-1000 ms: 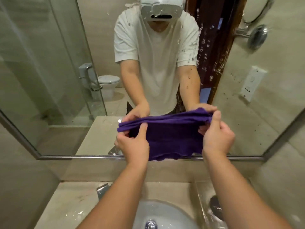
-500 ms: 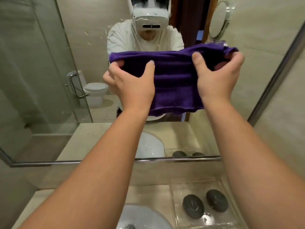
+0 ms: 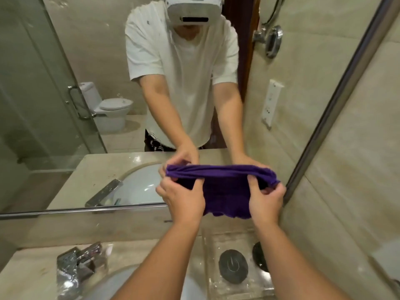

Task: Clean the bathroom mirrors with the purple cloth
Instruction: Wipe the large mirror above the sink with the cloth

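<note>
Centrally, toward the lower right of the frame, a deep purple cloth (image 3: 225,191) is held stretched in front of the lower right corner of the mirror (image 3: 86,61). Its top edge is bunched into a rolled band and its bottom hem is wavy. The left hand (image 3: 184,198) pinches the top left corner between thumb and curled fingers, and the right hand (image 3: 266,200) pinches the top right likewise. Below, a clear tray (image 3: 213,284) holds dark ovals, and a chrome tap (image 3: 80,265) sits at lower left.
</note>
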`<state>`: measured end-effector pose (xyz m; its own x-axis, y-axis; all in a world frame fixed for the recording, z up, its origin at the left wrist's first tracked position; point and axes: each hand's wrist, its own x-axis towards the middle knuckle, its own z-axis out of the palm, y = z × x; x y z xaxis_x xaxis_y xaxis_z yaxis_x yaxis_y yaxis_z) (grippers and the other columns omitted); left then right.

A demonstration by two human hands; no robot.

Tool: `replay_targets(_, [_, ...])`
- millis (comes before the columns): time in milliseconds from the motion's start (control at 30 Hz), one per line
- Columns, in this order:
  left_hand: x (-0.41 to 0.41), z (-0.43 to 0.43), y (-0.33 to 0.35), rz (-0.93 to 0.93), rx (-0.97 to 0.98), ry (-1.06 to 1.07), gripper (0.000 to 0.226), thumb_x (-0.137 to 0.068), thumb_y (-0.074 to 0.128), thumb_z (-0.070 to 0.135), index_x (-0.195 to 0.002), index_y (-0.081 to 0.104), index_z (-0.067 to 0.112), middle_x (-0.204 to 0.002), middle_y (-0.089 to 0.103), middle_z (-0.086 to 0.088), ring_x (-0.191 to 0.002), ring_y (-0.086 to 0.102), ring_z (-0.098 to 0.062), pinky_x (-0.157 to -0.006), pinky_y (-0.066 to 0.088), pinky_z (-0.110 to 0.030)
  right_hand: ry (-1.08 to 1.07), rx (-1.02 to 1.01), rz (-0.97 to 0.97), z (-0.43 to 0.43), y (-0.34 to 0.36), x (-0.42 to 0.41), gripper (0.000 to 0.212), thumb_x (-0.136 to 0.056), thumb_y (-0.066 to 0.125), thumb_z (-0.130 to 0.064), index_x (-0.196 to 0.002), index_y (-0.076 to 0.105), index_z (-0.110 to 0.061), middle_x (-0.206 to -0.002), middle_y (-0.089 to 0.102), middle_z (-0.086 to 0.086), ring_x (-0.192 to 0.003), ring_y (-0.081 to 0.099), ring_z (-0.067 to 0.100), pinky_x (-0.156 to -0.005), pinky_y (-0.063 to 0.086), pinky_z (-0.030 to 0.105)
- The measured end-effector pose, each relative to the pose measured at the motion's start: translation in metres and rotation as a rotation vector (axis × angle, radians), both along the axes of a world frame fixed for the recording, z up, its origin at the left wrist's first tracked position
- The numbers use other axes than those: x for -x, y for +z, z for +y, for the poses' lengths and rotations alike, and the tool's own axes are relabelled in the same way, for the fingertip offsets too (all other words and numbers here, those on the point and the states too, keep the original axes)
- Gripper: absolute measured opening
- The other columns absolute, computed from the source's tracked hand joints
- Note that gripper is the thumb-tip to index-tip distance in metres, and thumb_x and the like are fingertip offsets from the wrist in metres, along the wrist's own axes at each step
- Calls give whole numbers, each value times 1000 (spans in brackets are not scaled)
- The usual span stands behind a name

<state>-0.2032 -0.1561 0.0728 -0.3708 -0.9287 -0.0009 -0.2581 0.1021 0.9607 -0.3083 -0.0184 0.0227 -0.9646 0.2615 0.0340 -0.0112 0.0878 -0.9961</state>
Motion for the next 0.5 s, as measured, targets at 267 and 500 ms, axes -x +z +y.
replay_targets(267, [29,32,-55,-6,-405,-115,46,-81,79,35,-120,66,16,-112,71,-11,-107,67,-31,-94,55,-51,12,-45,-24,41,-29,22,52,-74,86,-37,-107,48,-27,-100,66,0,-81,64,2,-59,45,14])
replay_targets(500, [50,53,56,509,-487,-117,30,-81,81,19,-107,67,18,-87,76,-6,-72,68,-19,-68,58,-37,-187,85,357,28,94,35,51,-80,82,-35,-116,54,-11,-109,62,0,-92,58,8,-75,40,2])
